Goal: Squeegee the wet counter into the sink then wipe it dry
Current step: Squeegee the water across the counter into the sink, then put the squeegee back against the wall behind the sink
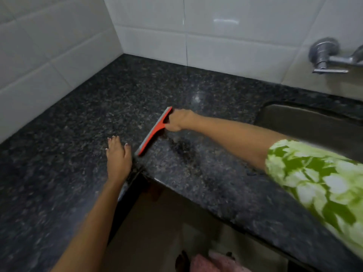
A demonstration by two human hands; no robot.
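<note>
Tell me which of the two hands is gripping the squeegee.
The right hand, reaching in from the sink side, grips the red squeegee. The left hand holds nothing and rests flat on the counter.

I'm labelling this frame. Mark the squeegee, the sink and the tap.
squeegee [155, 130]: head view, on the red blade bar near the handle.
sink [306, 122]: head view, on the basin's far inner wall.
tap [324, 54]: head view, on the chrome body at the wall.
</note>
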